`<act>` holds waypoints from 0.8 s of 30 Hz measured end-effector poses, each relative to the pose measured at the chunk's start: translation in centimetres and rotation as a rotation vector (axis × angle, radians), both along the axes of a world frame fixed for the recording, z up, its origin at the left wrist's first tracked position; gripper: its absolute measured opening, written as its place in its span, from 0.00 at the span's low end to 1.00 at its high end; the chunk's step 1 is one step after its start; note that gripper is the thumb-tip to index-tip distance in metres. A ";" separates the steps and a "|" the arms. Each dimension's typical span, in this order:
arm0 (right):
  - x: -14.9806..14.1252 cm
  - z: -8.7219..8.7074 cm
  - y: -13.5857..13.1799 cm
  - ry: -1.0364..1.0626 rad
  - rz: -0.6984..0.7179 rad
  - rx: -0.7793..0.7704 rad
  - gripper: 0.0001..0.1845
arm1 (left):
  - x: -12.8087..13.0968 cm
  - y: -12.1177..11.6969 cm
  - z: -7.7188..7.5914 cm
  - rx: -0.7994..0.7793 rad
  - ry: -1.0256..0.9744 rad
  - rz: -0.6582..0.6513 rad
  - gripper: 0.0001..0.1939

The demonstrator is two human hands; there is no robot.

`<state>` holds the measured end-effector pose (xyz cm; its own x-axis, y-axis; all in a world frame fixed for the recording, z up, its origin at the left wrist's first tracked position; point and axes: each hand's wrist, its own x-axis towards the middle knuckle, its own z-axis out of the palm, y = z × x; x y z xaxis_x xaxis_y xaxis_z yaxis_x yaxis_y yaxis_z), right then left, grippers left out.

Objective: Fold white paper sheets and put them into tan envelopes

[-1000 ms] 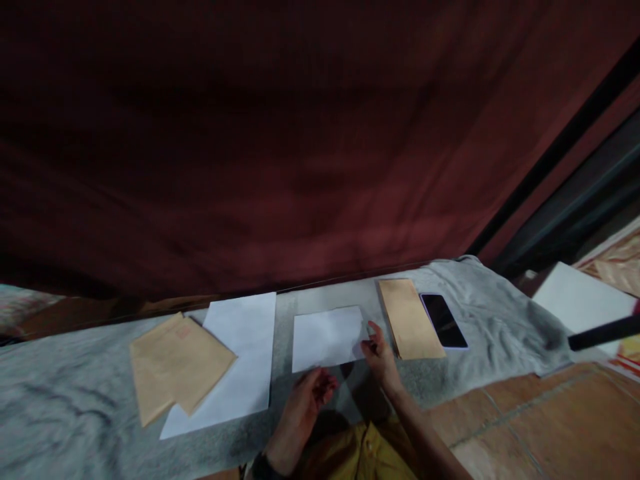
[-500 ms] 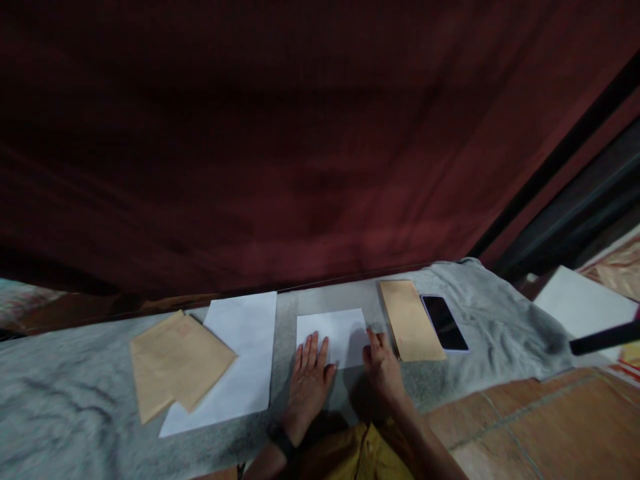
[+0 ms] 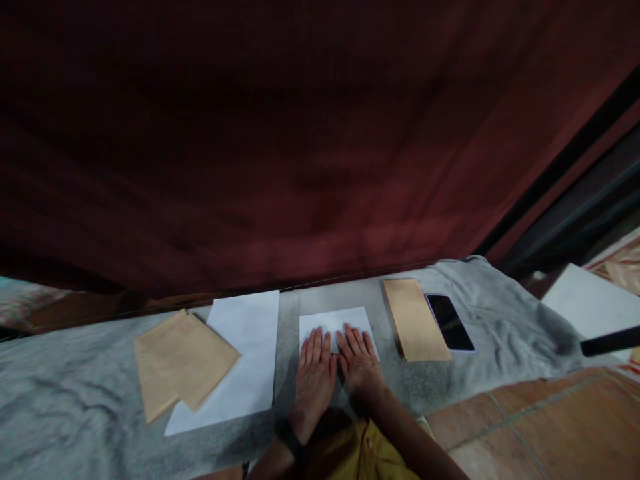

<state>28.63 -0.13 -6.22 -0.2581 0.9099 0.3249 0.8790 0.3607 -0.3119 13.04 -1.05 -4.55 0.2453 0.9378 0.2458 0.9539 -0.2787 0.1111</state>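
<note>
A small white sheet of paper (image 3: 334, 319), perhaps folded, lies flat on the grey cloth in front of me. My left hand (image 3: 316, 370) rests palm down on its left part, fingers stretched out. Beside it, my right hand (image 3: 359, 360) lies flat on the right part, fingers slightly spread. The two thumbs are close together near the paper's lower edge, which the hands partly cover. Neither hand grips anything. To the right of my right hand is a stack of brown envelopes (image 3: 416, 321).
A phone (image 3: 450, 323) lies right of the stack. On the left, brown envelopes (image 3: 185, 360) overlap larger white paper (image 3: 250, 360). Grey cloth (image 3: 65, 393) covers the long surface. A dark red curtain (image 3: 320, 167) hangs behind; tiled floor (image 3: 560, 420) shows at lower right.
My right hand has moved left from the paper's right edge onto the sheet. Its curled fingers have straightened and now lie flat. My left hand stays on the paper.
</note>
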 end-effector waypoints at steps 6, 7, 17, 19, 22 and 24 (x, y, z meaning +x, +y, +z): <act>0.2 -0.5 0.1 -0.026 -0.004 0.039 0.28 | 1.1 2.9 0.1 -0.019 -0.038 -0.024 0.27; 0.4 -0.6 0.1 -0.024 -0.007 0.048 0.28 | 1.0 3.1 0.0 -0.016 -0.039 -0.005 0.27; 0.0 -0.4 0.8 0.070 -0.108 0.054 0.29 | -0.5 2.7 -0.2 0.021 -0.009 0.112 0.29; -1.0 -0.2 1.1 0.062 -0.058 0.028 0.28 | -0.3 2.7 -0.2 0.012 0.001 0.107 0.29; -1.9 -0.3 1.3 0.037 -0.015 0.000 0.27 | -0.3 2.7 -0.2 0.012 0.009 0.096 0.28; -2.0 -0.4 1.2 0.026 -0.016 0.001 0.27 | -0.4 2.8 -0.3 0.015 0.006 0.092 0.29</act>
<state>26.67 1.10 -6.63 -0.2345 0.9136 0.3322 0.8763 0.3466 -0.3346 12.62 1.72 -4.88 0.1597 0.9525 0.2592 0.9762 -0.1913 0.1018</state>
